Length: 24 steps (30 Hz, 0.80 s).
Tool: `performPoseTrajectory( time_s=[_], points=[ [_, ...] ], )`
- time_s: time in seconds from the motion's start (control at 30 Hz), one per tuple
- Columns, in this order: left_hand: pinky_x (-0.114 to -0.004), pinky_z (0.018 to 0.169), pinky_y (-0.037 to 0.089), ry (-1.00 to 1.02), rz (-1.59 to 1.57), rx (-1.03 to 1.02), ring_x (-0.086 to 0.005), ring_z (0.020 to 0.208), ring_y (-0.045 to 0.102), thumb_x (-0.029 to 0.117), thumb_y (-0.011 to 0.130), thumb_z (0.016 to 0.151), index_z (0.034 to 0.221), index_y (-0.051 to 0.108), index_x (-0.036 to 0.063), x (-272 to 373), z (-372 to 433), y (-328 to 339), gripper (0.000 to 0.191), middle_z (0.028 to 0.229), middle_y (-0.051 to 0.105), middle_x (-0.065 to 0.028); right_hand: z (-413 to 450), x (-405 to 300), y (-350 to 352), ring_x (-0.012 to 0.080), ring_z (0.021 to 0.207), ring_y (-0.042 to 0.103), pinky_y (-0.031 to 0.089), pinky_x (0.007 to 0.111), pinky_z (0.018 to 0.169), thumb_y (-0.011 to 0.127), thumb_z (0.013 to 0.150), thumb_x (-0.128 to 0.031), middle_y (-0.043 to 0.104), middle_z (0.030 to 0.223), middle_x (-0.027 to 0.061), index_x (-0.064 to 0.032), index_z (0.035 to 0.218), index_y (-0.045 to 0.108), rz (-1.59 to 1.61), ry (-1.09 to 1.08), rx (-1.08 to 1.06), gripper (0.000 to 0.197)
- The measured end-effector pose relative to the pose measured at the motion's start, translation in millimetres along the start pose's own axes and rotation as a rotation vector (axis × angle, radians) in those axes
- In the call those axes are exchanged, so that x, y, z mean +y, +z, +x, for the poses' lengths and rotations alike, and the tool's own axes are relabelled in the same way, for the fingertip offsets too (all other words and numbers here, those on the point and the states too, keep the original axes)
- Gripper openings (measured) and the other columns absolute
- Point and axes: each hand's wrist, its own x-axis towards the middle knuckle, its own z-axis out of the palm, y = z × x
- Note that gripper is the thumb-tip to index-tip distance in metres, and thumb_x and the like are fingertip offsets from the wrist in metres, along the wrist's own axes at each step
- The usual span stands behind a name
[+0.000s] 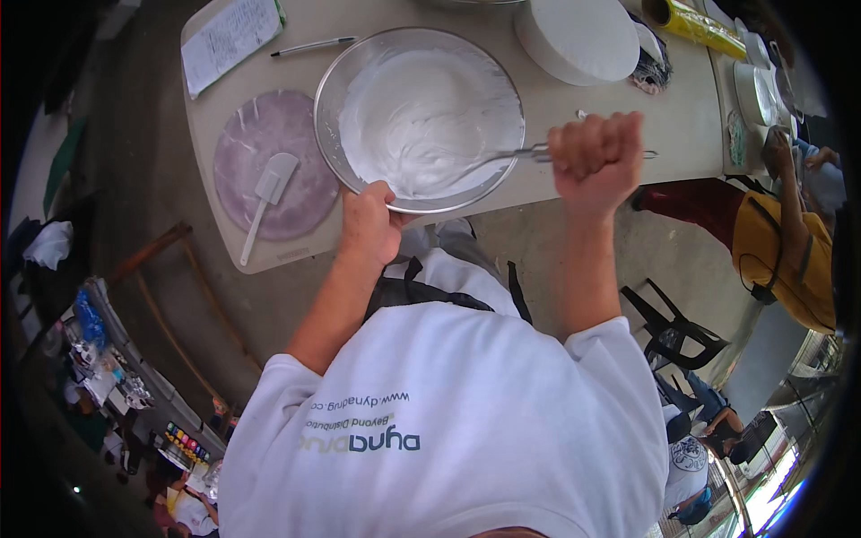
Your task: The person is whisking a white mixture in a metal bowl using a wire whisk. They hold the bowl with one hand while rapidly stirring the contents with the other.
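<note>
A wide metal mixing bowl [420,206] holds a glossy white creamy mixture [430,114] with swirl marks. My left hand [372,222] grips the bowl's near rim at its left side. In my right hand [595,161] is the handle of a metal whisk [525,155], held to the right of the bowl; its head dips into the mixture and is partly covered. Left of the bowl lies a round, purple marbled board [235,161], partly under the bowl's edge in this view. A white spatula [272,180] rests across that board.
The pale table [679,134] carries a handwritten pad [232,44], a pen [314,46], a round white form [578,37], a bunched cloth [652,64] and a yellow roll [699,27]. At the right stands a person in a yellow shirt [773,249], near a black chair [679,333].
</note>
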Motion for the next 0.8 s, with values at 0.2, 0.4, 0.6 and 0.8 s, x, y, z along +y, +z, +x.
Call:
performPoseTrajectory(
  time_s=[0.2,0.4,0.6,0.8],
  points=[
    [-0.051,0.078,0.054,0.058,-0.021,0.024,-0.0350,0.097,0.056,-0.002,0.041,0.069,0.122,0.036,0.0010,-14,-7,16,0.053,0.113,0.046,-0.0185,12,31,-5,0.0143,0.039,0.022,0.027,0.033,0.044,0.037,0.096,-0.040,0.024,0.045,-0.0004,-0.0111,0.054,0.027,-0.168,-0.088,0.094,0.053],
    [-0.049,0.075,0.054,0.008,0.093,0.013,-0.0322,0.094,0.056,-0.002,0.043,0.069,0.117,0.040,0.0020,-18,-8,5,0.048,0.108,0.049,-0.0163,41,30,-18,0.0127,0.040,0.020,0.025,0.031,0.045,0.038,0.097,-0.037,0.022,0.045,-0.0011,-0.0135,0.055,0.025,-0.208,-0.064,0.060,0.050],
    [-0.050,0.072,0.053,-0.029,0.103,0.002,-0.0309,0.085,0.057,-0.002,0.044,0.069,0.103,0.047,-0.0035,3,-3,-12,0.034,0.100,0.051,-0.0166,53,-13,-18,0.0125,0.039,0.023,0.028,0.031,0.046,0.037,0.097,-0.034,0.024,0.045,-0.0002,-0.0127,0.056,0.027,-0.473,0.094,-0.109,0.047],
    [-0.054,0.073,0.053,-0.040,0.029,-0.023,-0.0308,0.082,0.057,-0.003,0.045,0.070,0.098,0.048,-0.0062,1,3,-10,0.029,0.093,0.051,-0.0149,34,28,12,0.0127,0.039,0.024,0.028,0.029,0.045,0.036,0.097,-0.034,0.027,0.045,-0.0004,-0.0119,0.058,0.031,-0.361,0.076,-0.122,0.045]
  ],
)
